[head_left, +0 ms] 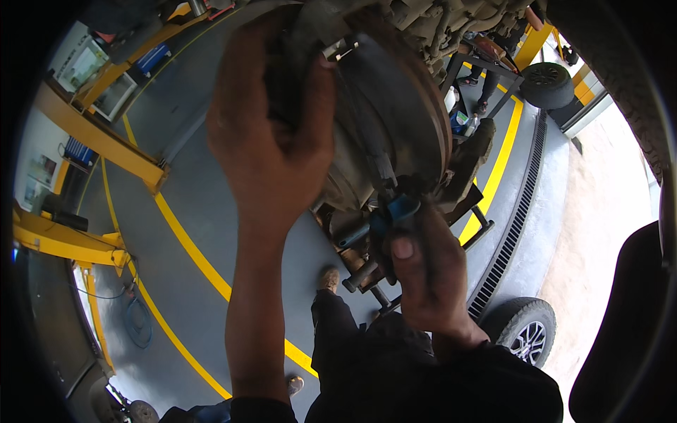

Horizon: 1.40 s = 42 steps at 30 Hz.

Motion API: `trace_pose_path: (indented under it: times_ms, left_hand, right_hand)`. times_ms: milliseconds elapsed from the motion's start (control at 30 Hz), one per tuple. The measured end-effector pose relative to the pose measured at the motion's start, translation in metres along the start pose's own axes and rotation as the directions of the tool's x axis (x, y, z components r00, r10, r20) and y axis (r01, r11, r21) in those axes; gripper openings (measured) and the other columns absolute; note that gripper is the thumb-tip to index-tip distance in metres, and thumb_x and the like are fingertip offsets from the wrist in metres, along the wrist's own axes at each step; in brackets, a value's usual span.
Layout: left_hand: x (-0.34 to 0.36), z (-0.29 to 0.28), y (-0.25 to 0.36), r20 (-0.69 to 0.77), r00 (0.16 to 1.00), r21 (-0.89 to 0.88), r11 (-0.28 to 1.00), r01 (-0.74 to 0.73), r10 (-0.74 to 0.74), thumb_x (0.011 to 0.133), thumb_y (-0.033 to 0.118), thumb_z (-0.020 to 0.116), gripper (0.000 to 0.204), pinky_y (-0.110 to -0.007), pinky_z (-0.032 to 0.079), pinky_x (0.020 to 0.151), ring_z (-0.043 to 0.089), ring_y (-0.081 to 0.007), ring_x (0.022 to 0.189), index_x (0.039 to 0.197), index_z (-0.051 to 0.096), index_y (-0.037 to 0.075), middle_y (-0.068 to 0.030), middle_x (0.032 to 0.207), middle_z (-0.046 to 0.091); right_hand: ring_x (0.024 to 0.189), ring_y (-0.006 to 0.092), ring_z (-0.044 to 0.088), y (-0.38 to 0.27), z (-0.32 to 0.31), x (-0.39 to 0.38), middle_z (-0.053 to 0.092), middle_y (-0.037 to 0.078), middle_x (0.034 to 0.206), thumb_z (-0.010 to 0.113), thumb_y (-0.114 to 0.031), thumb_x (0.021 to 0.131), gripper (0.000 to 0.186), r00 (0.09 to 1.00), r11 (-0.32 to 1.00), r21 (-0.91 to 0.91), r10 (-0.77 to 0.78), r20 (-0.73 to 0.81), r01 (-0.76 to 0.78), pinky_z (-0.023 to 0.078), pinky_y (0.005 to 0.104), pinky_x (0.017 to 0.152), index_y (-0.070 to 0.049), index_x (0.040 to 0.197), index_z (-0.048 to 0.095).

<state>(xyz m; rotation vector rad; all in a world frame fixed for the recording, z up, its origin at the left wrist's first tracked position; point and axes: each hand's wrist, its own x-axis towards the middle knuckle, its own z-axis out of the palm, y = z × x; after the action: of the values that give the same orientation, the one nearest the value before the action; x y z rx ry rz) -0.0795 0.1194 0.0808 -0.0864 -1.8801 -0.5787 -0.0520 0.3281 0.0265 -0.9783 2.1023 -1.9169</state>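
Observation:
My left hand (271, 144) is raised in front of a large round brake part (405, 99), its fingers curled round a dark piece at the upper edge. The thumb tip rests by a small shiny metal clip (340, 51). What the fingers grip is mostly hidden behind the hand. Lower down, my right hand (430, 275) is closed round a blue-handled tool (402, 208), thumb along the grip. A grey metal piece (383, 169) rises from above the handle toward the brake part; whether it belongs to the tool I cannot tell.
Overhead is the vehicle's greasy underside (441, 21). A dark metal stand (367, 275) is below the brake part. One wheel (525, 331) lies at the lower right, another wheel (546, 84) farther back. Yellow lift arms (106, 134) reach in from the left; another person (486, 77) stands beyond.

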Motion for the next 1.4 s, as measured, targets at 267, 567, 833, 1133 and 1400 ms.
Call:
trace_pose_path:
  times_ms: [267,567,833,1133,1400]
  left_hand:
    - [0.000,0.003,-0.015,-0.064,0.996,-0.045,0.997,-0.068,0.065,0.101,0.023,0.070,0.040,-0.032,0.051,0.080,0.066,-0.0174,0.092,0.134,0.060,0.003,-0.0099,0.111,0.069]
    - [0.005,0.006,-0.011,-0.108,0.991,-0.036,0.996,-0.087,0.083,0.099,0.022,0.071,0.035,-0.036,0.053,0.082,0.068,-0.0248,0.092,0.127,0.064,0.002,-0.0128,0.106,0.070]
    - [0.009,0.003,-0.007,-0.108,0.993,-0.042,0.998,-0.045,0.040,0.095,0.020,0.073,0.034,-0.038,0.052,0.077,0.067,-0.0302,0.088,0.122,0.065,0.002,-0.0139,0.102,0.069]
    - [0.009,-0.002,-0.006,-0.070,0.997,-0.023,1.000,-0.019,0.018,0.096,0.024,0.072,0.037,-0.040,0.051,0.077,0.066,-0.0312,0.089,0.123,0.065,0.001,-0.0138,0.103,0.069]
    - [0.008,-0.001,-0.007,-0.053,0.999,-0.054,0.999,-0.007,0.004,0.095,0.023,0.072,0.036,-0.036,0.052,0.076,0.068,-0.0265,0.088,0.124,0.066,0.001,-0.0128,0.101,0.069]
  right_hand:
    - [0.077,0.0325,0.072,-0.048,-0.045,0.002,0.068,0.017,0.090,0.059,-0.011,0.104,0.020,0.996,0.948,-0.306,-0.085,0.040,0.093,0.055,0.0361,0.070,0.005,0.116,0.060]
    - [0.073,0.0353,0.073,-0.103,-0.078,0.028,0.067,0.020,0.087,0.068,-0.014,0.098,0.019,0.994,0.793,-0.601,-0.047,0.102,0.099,0.052,0.0395,0.065,0.004,0.104,0.064]
    - [0.078,0.0284,0.070,-0.087,-0.077,0.030,0.068,0.017,0.086,0.073,-0.014,0.096,0.025,0.981,0.846,-0.516,0.189,0.051,-0.136,0.052,0.0382,0.068,0.003,0.109,0.060]
    - [0.087,0.0416,0.073,-0.126,-0.075,0.040,0.072,0.024,0.094,0.075,-0.015,0.093,0.036,0.957,0.688,-0.713,0.277,0.088,-0.133,0.055,0.0422,0.076,0.005,0.120,0.062]
    - [0.095,0.0415,0.074,-0.119,-0.079,0.035,0.073,0.026,0.101,0.075,-0.013,0.093,0.045,0.977,0.723,-0.684,0.199,0.072,-0.097,0.057,0.0412,0.081,0.006,0.130,0.060]
